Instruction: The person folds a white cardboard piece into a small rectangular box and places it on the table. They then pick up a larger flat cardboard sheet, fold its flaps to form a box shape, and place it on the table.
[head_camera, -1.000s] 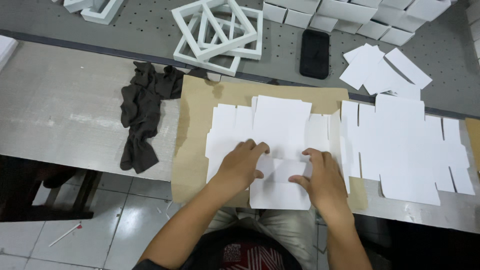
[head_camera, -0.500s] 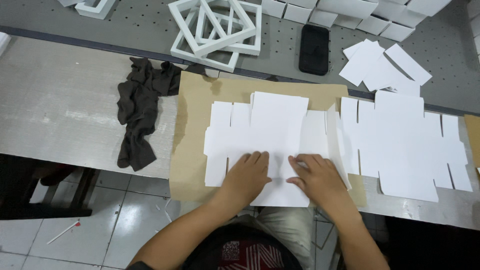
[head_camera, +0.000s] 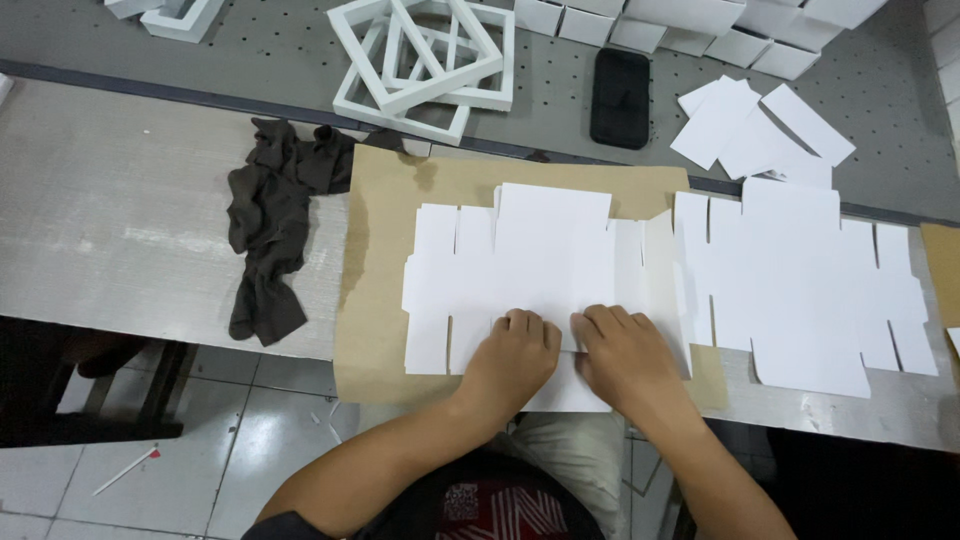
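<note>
A white die-cut card blank (head_camera: 540, 265) lies flat on a brown paper sheet (head_camera: 385, 250) at the table's near edge. My left hand (head_camera: 515, 355) and my right hand (head_camera: 625, 355) rest side by side on the blank's near flap, palms down, fingers pressing the card. Neither hand grips anything. A stack of identical white blanks (head_camera: 800, 280) lies just right of the one under my hands.
A dark crumpled cloth (head_camera: 275, 225) lies left of the brown sheet. Behind it are white square frames (head_camera: 425, 60), a black phone (head_camera: 620, 85), loose white card pieces (head_camera: 760, 125) and white boxes (head_camera: 700, 20). The table edge runs beneath my wrists, tiled floor below.
Both hands have drawn together toward the middle of the near flap, and the view has shifted slightly. The blank stays flat on the brown sheet.
</note>
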